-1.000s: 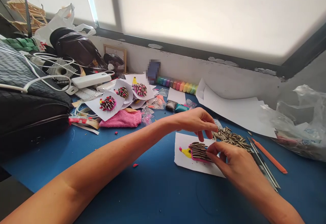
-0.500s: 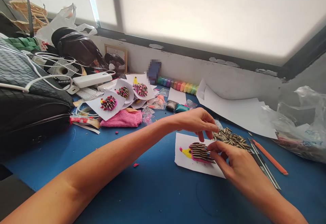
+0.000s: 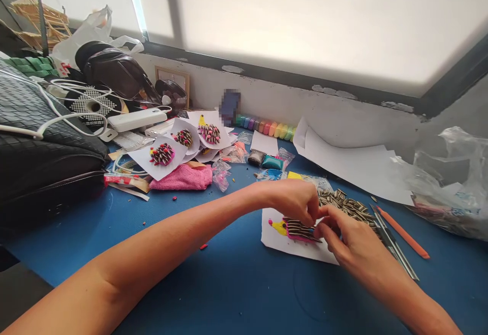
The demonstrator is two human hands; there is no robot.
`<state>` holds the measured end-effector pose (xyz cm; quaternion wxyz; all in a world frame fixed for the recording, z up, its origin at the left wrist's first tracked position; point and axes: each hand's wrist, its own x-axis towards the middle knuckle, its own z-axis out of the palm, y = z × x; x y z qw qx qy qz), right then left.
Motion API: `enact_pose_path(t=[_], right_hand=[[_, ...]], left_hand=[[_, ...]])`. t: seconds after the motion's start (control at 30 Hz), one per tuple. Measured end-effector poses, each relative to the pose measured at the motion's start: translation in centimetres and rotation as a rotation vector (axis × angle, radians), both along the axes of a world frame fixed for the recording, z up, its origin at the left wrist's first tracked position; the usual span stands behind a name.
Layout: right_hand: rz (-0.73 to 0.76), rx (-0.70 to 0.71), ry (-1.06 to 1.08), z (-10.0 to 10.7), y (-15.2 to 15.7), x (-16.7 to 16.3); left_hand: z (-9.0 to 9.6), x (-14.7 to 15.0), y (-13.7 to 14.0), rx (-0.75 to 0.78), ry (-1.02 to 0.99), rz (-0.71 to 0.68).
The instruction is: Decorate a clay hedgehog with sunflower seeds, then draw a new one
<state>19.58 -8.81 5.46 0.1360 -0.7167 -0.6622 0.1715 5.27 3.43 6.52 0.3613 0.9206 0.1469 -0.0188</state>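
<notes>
Blue tabletop (image 3: 213,284) stretches beneath a pale blind (image 3: 305,25), with a pink cloth (image 3: 182,178) at the left. Near the right side, a yellow-faced hedgehog (image 3: 297,230) covered in striped seeds lies on white paper (image 3: 269,237). Above its tail end, the left hand (image 3: 299,198) curls downward; the right hand (image 3: 339,231) has thumb and forefinger drawn close there. Whether either pinches a seed, I cannot tell. Loose seeds (image 3: 348,206) lie piled just behind the right hand.
</notes>
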Motion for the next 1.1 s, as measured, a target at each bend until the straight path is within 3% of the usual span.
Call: enact_pose_path(t=[0.13, 0.53, 0.83, 1.1], right_hand=[[-0.007, -0.013, 0.026, 0.23, 0.04, -0.19], [0.008, -0.002, 0.043, 0.24, -0.10, -0.09], [-0.010, 0.082, 0.041, 0.67, -0.23, -0.19], [-0.040, 0.076, 0.022, 0.49, -0.01, -0.03]], left_hand=[[0.24, 0.01, -0.30, 0.073, 0.034, -0.065], [0.51, 0.24, -0.79, 0.134, 0.121, -0.078], [0.41, 0.25, -0.76, 0.153, 0.098, -0.054], [0.24, 0.10, -0.54, 0.149, 0.053, -0.046]])
